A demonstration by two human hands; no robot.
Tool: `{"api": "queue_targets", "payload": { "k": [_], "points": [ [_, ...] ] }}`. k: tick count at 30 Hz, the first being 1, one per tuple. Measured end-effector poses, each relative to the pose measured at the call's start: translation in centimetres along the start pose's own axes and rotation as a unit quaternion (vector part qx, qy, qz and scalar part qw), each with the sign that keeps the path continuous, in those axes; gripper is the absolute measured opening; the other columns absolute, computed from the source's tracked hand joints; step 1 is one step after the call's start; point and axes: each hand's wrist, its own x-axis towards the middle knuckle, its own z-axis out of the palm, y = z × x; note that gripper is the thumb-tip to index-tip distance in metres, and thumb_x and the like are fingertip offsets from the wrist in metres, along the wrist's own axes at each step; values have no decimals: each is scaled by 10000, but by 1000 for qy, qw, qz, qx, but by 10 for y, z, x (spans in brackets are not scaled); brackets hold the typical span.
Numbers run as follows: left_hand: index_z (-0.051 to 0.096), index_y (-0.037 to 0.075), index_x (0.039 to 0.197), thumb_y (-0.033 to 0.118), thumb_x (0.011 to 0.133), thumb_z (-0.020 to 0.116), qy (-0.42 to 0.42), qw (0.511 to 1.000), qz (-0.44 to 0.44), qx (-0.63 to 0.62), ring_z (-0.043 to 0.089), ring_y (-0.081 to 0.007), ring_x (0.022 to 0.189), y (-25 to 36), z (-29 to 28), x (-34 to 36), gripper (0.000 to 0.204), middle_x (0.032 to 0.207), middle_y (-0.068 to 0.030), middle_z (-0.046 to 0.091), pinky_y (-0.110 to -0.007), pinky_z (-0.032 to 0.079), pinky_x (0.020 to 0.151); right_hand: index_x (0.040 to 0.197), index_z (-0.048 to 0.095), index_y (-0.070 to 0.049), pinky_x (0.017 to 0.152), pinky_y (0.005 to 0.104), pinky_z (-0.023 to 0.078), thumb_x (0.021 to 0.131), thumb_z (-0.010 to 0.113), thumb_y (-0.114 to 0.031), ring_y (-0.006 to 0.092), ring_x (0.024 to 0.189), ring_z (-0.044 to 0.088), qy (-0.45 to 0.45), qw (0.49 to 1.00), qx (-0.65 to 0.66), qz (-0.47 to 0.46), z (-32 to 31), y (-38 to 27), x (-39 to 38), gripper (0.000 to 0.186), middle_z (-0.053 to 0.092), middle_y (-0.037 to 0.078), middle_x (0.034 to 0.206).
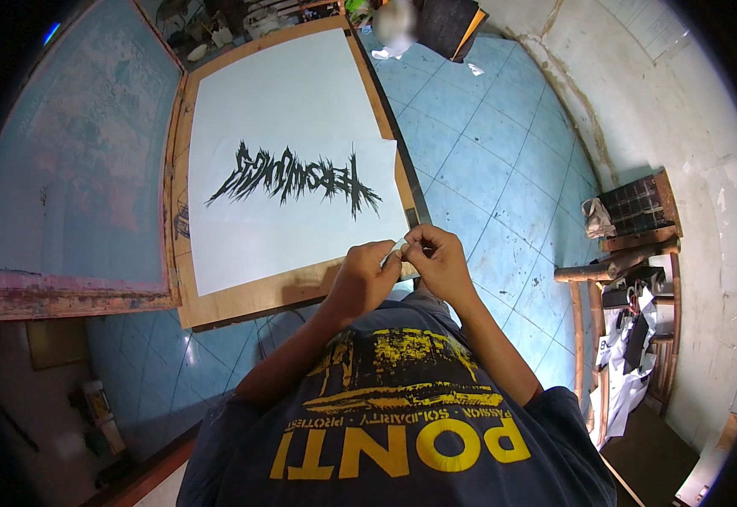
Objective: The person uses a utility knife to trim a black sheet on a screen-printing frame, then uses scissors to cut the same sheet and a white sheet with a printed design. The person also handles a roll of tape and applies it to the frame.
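Note:
Over the near right corner of the wooden board, my left hand and my right hand meet with fingertips pinched together. Between them shows a small white strip, mostly hidden by the fingers, so its kind is unclear. Just beyond the hands lies a white paper sheet with spiky black lettering, upside down from my side. It rests on a larger white sheet that covers most of the board.
A wood-framed printing screen with bluish mesh stands raised along the board's left side. Blue floor tiles stretch to the right, up to a stained wall. A wooden rack with papers and bags stands there. Assorted items crowd beyond the board's far edge.

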Motion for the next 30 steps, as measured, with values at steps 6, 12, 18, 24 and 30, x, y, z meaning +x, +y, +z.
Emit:
{"api": "queue_targets", "payload": {
  "k": [6, 12, 18, 24, 30],
  "points": [
    [606, -36, 835, 129, 933, 510, -56, 978, -158, -123, 474, -93, 494, 5, -7, -2, 215, 600, -64, 539, -286, 398, 467, 844, 606, 21, 586, 249, 454, 880, 587, -81, 82, 635, 523, 27, 982, 168, 78, 12, -18, -7, 109, 555, 10, 680],
    [613, -38, 836, 154, 970, 474, -100, 934, -239, -245, 470, -77, 495, -7, -6, 1, 272, 649, -25, 547, -242, 398, 462, 867, 591, 12, 585, 255, 460, 918, 530, -140, 102, 626, 537, -3, 905, 390, 173, 3, 2, -2, 171, 581, 31, 715],
    [618, -38, 852, 160, 970, 472, -71, 941, -249, -218, 471, -74, 497, -10, -8, -2, 273, 658, -32, 565, -243, 402, 465, 862, 591, 1, 637, 240, 478, 872, 560, -76, 105, 678, 587, 1, 986, 153, 72, 0, -14, -3, 84, 620, 53, 771],
    [624, -40, 890, 118, 924, 518, -46, 983, -141, -108, 484, -88, 495, -6, -6, -8, 193, 613, -94, 570, -294, 396, 468, 878, 602, 10, 632, 222, 468, 852, 585, -52, 74, 699, 575, -27, 984, 138, 106, 1, -15, -5, 69, 625, 32, 778],
    [607, -61, 908, 48, 862, 555, -24, 998, 32, 43, 548, -265, 514, 6, -6, -7, 129, 661, -191, 583, -376, 414, 516, 864, 610, 0, 603, 213, 433, 826, 596, -51, 50, 681, 538, -13, 988, 128, 86, 2, -5, -6, 65, 590, -10, 733]
  ]
}}
